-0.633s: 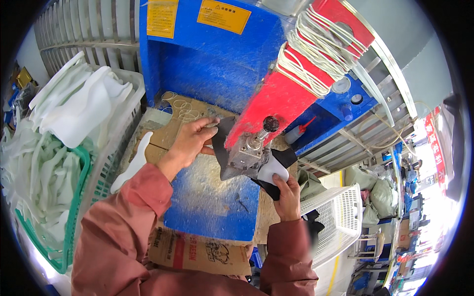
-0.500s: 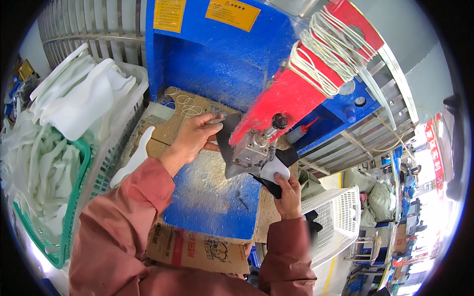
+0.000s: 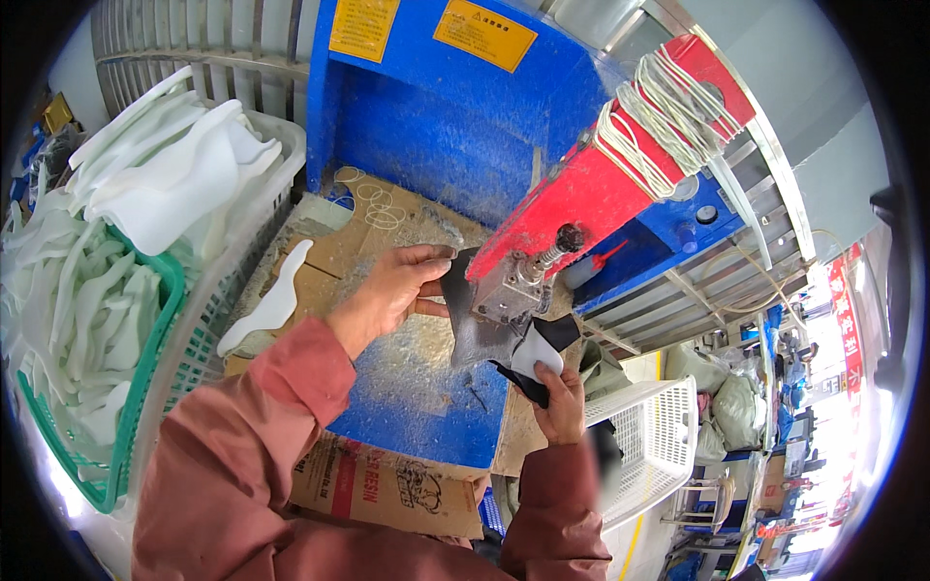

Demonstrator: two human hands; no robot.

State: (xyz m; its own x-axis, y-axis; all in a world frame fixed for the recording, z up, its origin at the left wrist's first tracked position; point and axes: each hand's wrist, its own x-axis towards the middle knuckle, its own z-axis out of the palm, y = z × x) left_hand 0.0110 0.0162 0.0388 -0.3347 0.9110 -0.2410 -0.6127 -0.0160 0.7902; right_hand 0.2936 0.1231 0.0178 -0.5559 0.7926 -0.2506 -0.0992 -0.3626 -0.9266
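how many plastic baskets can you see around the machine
3: a white basket at upper left full of white pieces, a green basket at far left, a white empty basket at lower right. More may be hidden.

The blue tabletop (image 3: 426,416), dusted with pale sawdust, carried cardboard sheets (image 3: 368,228); a white cut piece (image 3: 266,302) lay on the cardboard.

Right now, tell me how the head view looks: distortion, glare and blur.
Head view: fisheye bends the red machine arm and the grille toward a black rim; daylight blows out the right edge and the white pieces in the basket; the left hand and right hand are sharp; a small blurred patch sits below the right hand.
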